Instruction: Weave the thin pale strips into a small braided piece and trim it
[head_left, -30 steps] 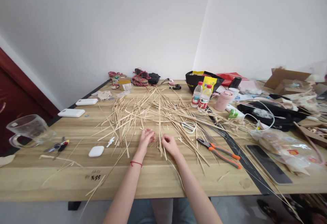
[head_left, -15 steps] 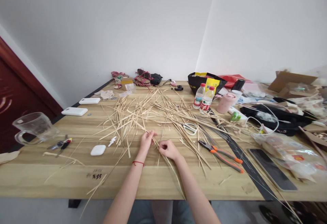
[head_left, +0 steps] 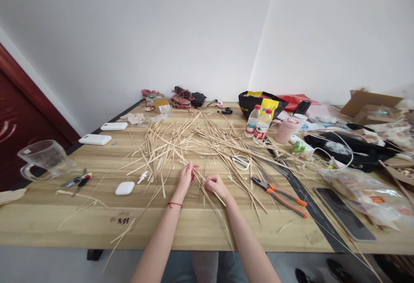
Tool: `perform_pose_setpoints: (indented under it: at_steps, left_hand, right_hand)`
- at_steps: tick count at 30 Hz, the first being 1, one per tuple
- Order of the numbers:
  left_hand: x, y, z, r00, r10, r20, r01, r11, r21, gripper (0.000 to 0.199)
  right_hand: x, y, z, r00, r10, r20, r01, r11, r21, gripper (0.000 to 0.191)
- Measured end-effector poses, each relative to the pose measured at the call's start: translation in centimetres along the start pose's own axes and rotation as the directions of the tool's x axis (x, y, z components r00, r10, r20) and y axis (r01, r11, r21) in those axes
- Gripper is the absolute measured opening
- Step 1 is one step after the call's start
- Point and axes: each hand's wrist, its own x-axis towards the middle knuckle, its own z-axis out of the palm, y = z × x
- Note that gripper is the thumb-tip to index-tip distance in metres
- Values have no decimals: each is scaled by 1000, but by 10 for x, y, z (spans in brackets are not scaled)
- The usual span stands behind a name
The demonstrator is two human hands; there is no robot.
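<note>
Thin straw-coloured strips (head_left: 211,203) run between my two hands and trail down toward the table's front edge. My left hand (head_left: 186,177), with a red cord at the wrist, is closed on several of these strips where they cross. Just to its right, my right hand (head_left: 216,187) is curled in a pinch on a strip that sticks out below the fingers. Fingertips on both sides are partly hidden. Beyond the hands lies a loose, tangled heap of the same strips (head_left: 168,143). White-handled scissors (head_left: 241,161) rest at the heap's right side.
Pliers with orange handles (head_left: 287,199) lie right of my right arm, near a dark phone (head_left: 344,214). Two bottles (head_left: 262,124) and a pink cup (head_left: 286,130) stand behind. Leftward are a white case (head_left: 124,188), small cutters (head_left: 77,181) and a clear jug (head_left: 45,158).
My right hand has shifted slightly to the right and its fingers have curled more. The strip end under it now points out to the lower right. My left hand stays nearly in place.
</note>
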Motion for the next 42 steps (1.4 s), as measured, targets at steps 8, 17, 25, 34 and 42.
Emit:
perform_pose_setpoints:
  at_steps: [8, 17, 25, 34, 42]
  left_hand:
    - [0, 3, 1, 999, 7, 40, -8, 999, 36, 50]
    - [-1, 7, -1, 995, 27, 97, -36, 995, 95, 48]
    - [-10, 2, 3, 933, -45, 358, -8, 990, 144, 44]
    - [-9, -3, 8, 870, -100, 482, -49, 957, 287, 42]
    - [-10, 8, 19, 952, 112, 286, -195, 940, 281, 23]
  right_hand:
    - [4, 7, -2, 999, 1, -46, 10, 972, 235, 29]
    - [1, 3, -7, 997, 1, 76, -26, 940, 339, 39]
    - [9, 1, 2, 990, 57, -127, -11, 942, 334, 35]
    - [12, 6, 4, 985, 86, -146, -32, 941, 337, 34]
    - [17, 8, 5, 973, 72, -221, 19, 922, 386, 33]
